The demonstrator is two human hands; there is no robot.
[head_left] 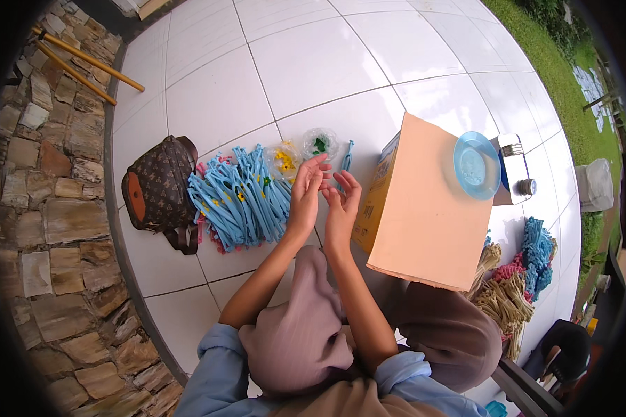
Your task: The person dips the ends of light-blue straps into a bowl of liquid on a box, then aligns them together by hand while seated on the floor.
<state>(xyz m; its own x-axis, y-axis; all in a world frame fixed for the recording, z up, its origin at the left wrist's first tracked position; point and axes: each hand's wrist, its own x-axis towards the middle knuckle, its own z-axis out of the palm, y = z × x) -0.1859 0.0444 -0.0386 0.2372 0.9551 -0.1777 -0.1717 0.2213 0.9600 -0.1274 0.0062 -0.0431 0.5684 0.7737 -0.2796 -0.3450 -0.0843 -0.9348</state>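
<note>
The left hand point(305, 198) and the right hand point(341, 207) are held up close together, palms inward, fingers loosely bent rather than clenched. A scrap of blue shows by the right fingertips; I cannot tell whether either hand pinches it or it lies behind them.

The nearest clear piece is a single light-blue strip point(348, 156), lying on the tiled floor point(209, 90) just beyond the right hand's fingertips. It looks light, soft and bendy, unlikely to break but apt to flop, so a fingertip pinch near its end nearer the hands seems the best hold.

Just beyond the left hand are a clear bowl point(297, 158) of yellow pieces point(284, 162) and another clear dish point(308, 141) of green pieces point(319, 145). To its left spreads a heap of blue strips point(236, 198), dotted with yellow, and farther left a brown bag point(161, 184).

Right of the right hand stands a cardboard box point(424, 222) bearing a blue plate point(477, 183); beyond, farther right, lie beige bundles point(504, 302) and blue bundles point(535, 257).
</note>
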